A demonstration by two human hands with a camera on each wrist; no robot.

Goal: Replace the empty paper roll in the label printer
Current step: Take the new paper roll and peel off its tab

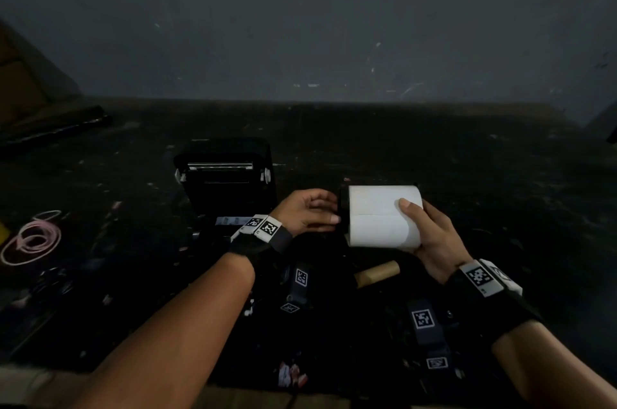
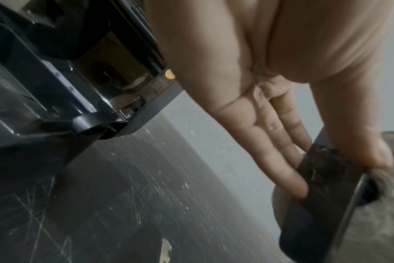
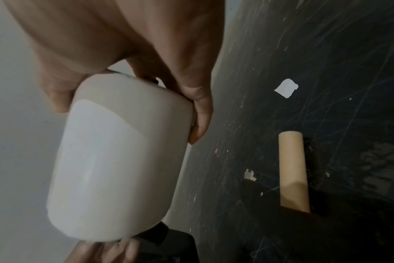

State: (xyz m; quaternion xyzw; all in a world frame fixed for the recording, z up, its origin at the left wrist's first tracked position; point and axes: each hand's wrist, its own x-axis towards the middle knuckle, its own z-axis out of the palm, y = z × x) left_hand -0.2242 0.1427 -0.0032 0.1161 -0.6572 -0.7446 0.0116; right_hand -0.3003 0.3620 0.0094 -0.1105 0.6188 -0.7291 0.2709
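Note:
My right hand (image 1: 430,235) grips a full white label roll (image 1: 380,216) in the air to the right of the black label printer (image 1: 227,175). The printer's lid stands open and its bay faces me. My left hand (image 1: 310,211) pinches a black holder piece (image 2: 326,201) against the roll's left end. In the right wrist view my fingers (image 3: 198,105) wrap the white roll (image 3: 115,160). The empty brown cardboard core (image 1: 377,273) lies on the table below the roll, also seen as a core (image 3: 292,170) in that view.
A dark scratched tabletop (image 1: 467,155) runs back to a grey wall. A coil of pink cord (image 1: 31,240) lies at the far left, and a dark tube (image 1: 56,130) behind it. Paper scraps (image 3: 286,88) dot the surface. Black straps with markers (image 1: 424,320) lie near me.

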